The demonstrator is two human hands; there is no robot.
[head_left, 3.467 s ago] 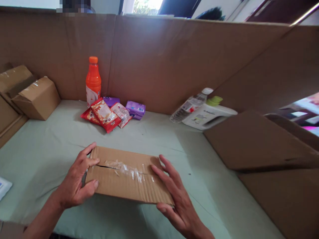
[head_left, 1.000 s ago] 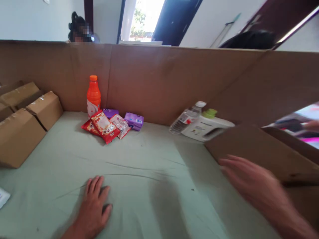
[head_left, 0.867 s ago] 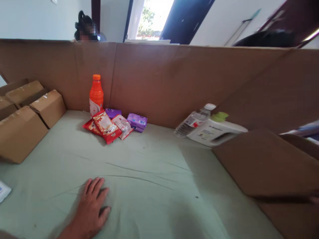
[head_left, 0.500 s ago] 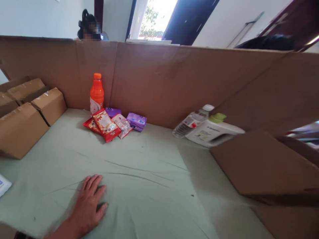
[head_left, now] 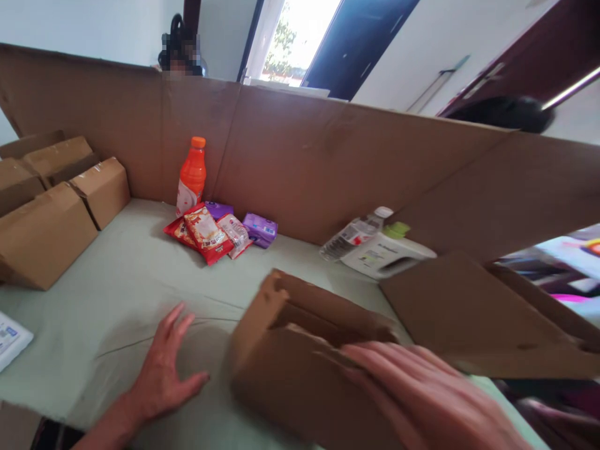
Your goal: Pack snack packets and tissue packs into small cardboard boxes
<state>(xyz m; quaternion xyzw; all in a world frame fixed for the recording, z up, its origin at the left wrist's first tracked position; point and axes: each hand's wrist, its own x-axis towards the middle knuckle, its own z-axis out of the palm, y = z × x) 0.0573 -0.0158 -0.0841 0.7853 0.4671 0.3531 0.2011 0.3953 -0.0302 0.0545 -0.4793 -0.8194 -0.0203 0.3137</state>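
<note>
Right grip (head_left: pixel 422 400) lies across the near right side of an open cardboard box (head_left: pixel 290 356), fingers long and close together on it. Blur keeps me from telling whether I am clamped on it. That box sits at the middle of the near edge of the counter (head_left: pixel 117 269), tilted, its open top turned toward the far edge. My left grip (head_left: pixel 162 375) rests just beside the box, palm down on the pale green cloth, fingers spread apart, holding nothing.

A cardboard wall (head_left: pixel 300 156) stands along the far and right edges. A flat cardboard sheet (head_left: pixel 459 312) lies at the right edge, near the box. Closed boxes (head_left: pixel 47 228) crowd the left edge. Toward the far right corner a white jug (head_left: pixel 389 255) lies on its side, a water bottle (head_left: pixel 349 234) against it. An orange bottle (head_left: pixel 191 178) stands upright at the far edge, with red snack packets (head_left: pixel 206 232) and purple packs (head_left: pixel 260 228) just beside it. A white packet (head_left: pixel 12 337) lies at the near left corner.
</note>
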